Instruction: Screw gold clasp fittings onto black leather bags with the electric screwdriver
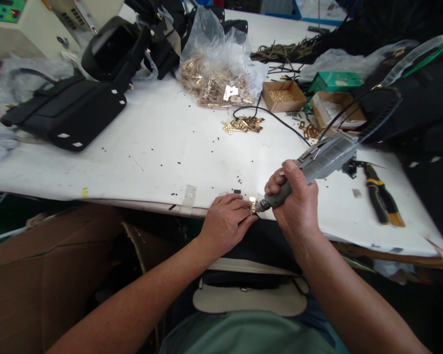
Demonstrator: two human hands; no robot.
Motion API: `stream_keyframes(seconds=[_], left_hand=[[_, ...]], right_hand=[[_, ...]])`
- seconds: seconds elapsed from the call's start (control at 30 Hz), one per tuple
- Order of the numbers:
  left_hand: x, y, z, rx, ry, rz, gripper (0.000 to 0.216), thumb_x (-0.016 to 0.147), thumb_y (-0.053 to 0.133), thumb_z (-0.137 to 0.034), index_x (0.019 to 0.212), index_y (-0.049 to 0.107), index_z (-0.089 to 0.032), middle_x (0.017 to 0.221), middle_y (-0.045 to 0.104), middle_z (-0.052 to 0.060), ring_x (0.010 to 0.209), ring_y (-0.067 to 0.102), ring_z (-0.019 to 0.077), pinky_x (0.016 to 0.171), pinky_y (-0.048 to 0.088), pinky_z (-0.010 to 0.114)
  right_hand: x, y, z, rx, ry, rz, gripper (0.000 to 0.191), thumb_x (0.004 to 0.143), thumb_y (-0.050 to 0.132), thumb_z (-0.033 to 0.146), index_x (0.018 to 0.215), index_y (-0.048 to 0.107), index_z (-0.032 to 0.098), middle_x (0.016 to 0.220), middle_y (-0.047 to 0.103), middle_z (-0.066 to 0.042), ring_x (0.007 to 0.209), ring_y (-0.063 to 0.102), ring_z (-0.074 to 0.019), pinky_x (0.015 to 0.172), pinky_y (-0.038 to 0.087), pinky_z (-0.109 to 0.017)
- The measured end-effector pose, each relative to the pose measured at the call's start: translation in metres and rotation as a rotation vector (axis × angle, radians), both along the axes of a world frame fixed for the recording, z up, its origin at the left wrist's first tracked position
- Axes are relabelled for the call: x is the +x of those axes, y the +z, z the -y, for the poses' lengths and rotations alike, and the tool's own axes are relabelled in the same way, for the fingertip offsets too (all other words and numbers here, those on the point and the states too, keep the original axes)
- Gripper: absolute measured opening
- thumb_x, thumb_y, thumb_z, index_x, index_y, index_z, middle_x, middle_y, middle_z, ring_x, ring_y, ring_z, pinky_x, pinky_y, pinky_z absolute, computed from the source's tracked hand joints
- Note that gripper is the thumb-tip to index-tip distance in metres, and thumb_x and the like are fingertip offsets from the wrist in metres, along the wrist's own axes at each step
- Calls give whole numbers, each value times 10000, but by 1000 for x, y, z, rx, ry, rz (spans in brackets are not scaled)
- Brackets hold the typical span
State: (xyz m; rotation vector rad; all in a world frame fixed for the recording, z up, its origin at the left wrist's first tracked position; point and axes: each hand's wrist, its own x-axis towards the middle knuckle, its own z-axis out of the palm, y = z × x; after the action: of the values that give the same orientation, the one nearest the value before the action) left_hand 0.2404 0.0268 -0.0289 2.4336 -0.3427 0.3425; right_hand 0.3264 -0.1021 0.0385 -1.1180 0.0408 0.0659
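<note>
My right hand [294, 204] is wrapped round a grey corded power screwdriver [319, 162], its tip pointing down-left at a small gold metal fitting [252, 202]. My left hand [227, 221] has its fingers pinched together at that fitting, on a black bag [260, 246] with a cream flap that lies in my lap at the white table's front edge [147, 196]. A small light from the tool brightens the spot.
Black bags [68, 110] lie at the back left. A plastic sack of gold hardware [216, 81], loose gold plates [243, 124], small cardboard boxes [283, 95] and pliers [382, 194] sit on the table. A cardboard carton [51, 275] stands lower left.
</note>
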Motion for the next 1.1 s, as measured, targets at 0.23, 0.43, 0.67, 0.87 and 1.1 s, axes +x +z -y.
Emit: stream_keyframes(seconds=[0.23,0.43,0.67,0.87,1.1], left_hand=[[0,0,0,5,-4,-12,185,975,622,-348,1010,780,-258,1156,769,19,1176,635,253,1006,502,475],[-1,-1,0,0,2,-7,179,970,633,-348,1002,782,-253,1156,771,12,1171,637,256,1000,503,477],[0,-1,-1,14,-7,0,129,937,684,-321,989,785,-260,1160,770,8,1169,636,261,989,507,484],[0,-4,0,50,-8,12,117,923,701,-305,999,778,-262,1172,763,12,1173,633,264,989,507,487],[-2,-4,1,72,-1,21,119,929,692,-305,1002,775,-261,1167,762,10,1173,631,267,993,505,487]], right_hand=[[-1,0,0,10,9,2,379,787,816,424,755,506,208,617,467,74,470,467,-77,446,405,-220],[0,-1,1,8,3,-1,386,781,820,434,765,506,211,617,467,77,463,464,-77,445,409,-222],[7,-3,3,-40,-58,73,348,788,816,423,783,543,208,596,494,70,469,487,-92,453,420,-229],[6,-18,-1,-118,-73,80,334,777,830,424,806,578,207,574,520,65,456,492,-99,445,415,-227],[-1,-25,-2,-243,-31,110,318,805,795,452,772,597,205,530,524,54,438,479,-110,427,415,-230]])
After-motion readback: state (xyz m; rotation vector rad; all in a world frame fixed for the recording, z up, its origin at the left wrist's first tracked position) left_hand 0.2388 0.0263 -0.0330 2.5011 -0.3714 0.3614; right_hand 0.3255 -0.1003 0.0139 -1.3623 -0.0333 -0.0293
